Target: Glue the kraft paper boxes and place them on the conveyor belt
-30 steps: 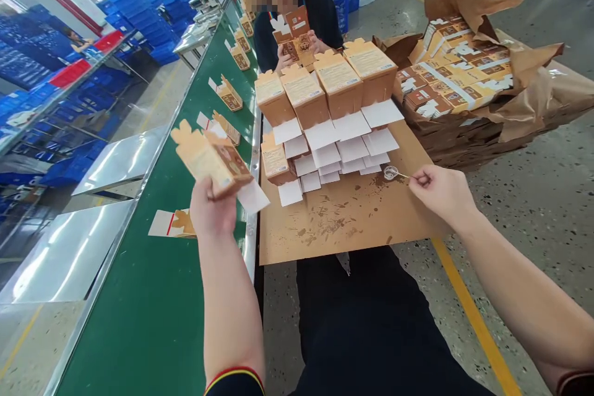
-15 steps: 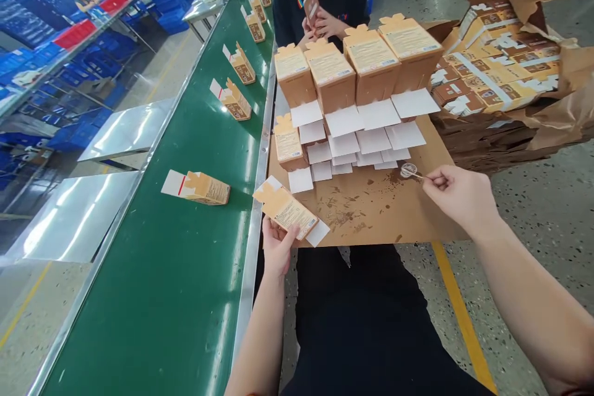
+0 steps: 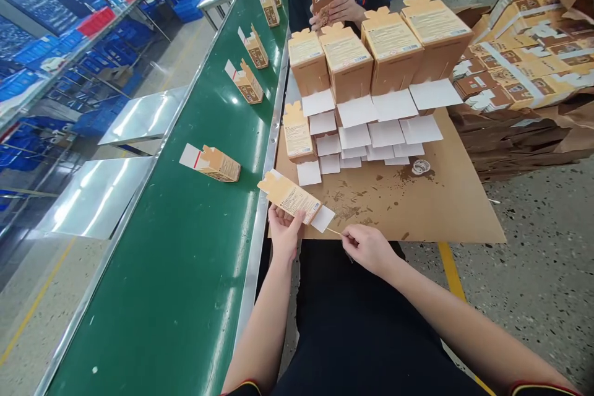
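My left hand (image 3: 284, 229) grips a tan printed carton (image 3: 292, 198) near the left edge of the cardboard sheet (image 3: 459, 210). A white flap (image 3: 323, 219) sticks out of the carton's lower right end. Pinched in my right hand (image 3: 366, 247) is a thin stick (image 3: 334, 232), its tip touching or just at that white flap; the tip itself is too small to make out. A small clear round dish (image 3: 421, 167) stands on the cardboard among brown wet spots. Behind my hands, several tan cartons (image 3: 346, 62) are stacked with white flaps facing me.
To my left runs a green conveyor belt (image 3: 153, 297) carrying several cartons (image 3: 218, 164). Across the stack, a person (image 3: 341, 9) holds a brown carton. A paper-wrapped pile of flat cartons (image 3: 524, 74) stands at the right. Metal tables (image 3: 97, 192) lie beyond the belt.
My left hand brought the carton from above the belt to the cardboard's edge. My right hand carried the stick from the clear dish leftward to the carton's flap.
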Tool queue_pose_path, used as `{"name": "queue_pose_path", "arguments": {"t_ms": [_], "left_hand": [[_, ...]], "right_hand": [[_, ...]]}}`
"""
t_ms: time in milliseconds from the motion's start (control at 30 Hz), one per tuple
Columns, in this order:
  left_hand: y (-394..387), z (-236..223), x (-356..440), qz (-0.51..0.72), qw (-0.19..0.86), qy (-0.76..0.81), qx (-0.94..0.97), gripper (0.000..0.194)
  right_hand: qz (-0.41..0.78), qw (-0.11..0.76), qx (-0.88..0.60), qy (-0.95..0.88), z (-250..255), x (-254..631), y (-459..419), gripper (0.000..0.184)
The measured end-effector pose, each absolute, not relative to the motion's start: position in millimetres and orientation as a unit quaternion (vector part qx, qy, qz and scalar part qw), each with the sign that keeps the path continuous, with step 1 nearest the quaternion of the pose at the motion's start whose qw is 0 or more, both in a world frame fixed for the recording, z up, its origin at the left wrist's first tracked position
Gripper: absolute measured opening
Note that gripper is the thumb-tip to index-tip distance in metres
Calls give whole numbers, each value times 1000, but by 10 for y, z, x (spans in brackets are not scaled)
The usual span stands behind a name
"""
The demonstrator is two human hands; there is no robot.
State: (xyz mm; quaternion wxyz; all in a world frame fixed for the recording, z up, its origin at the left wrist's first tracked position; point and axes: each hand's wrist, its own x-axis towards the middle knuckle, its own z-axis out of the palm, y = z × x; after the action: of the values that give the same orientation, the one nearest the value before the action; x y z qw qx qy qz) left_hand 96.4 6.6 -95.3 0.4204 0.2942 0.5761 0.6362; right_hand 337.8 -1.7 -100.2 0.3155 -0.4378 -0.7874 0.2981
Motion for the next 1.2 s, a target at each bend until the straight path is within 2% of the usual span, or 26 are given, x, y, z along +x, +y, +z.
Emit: {"name": "queue_pose_path", "arguments": {"t_ms": [267, 467, 600, 733, 867, 1033, 1067, 1133, 1200], "left_hand": [[-61, -981, 1101, 619, 381, 585, 358, 95], [-232, -875, 1310, 512, 338, 665, 425, 71], [-229, -867, 1300, 518, 320, 664, 435, 69], [-245, -811, 764, 573, 247, 692, 362, 70], [-241, -656, -135, 622, 130, 717, 287, 89], [-326, -592, -676, 555, 134, 778, 263, 103], [-369, -585, -665, 554, 106, 783, 263, 105], [-440, -540, -555, 576, -12, 770, 276, 104], [-413, -437, -354, 603, -131, 719, 318, 92]], "right_hand": [[271, 402, -515, -707, -908, 3732, 166, 19], [280, 431, -566, -645, -800, 3932, 82, 21], [290, 441, -554, -644, -767, 3920, 47, 26], [278, 457, -546, -644, -753, 3944, 23, 22], [270, 473, -558, -626, -766, 3996, 37, 21], [276, 475, -551, -628, -733, 4017, 130, 27], [272, 476, -552, -628, -717, 4033, 143, 28], [260, 483, -558, -623, -684, 4077, 156, 28], [249, 488, -567, -614, -654, 4120, 155, 26]]}}
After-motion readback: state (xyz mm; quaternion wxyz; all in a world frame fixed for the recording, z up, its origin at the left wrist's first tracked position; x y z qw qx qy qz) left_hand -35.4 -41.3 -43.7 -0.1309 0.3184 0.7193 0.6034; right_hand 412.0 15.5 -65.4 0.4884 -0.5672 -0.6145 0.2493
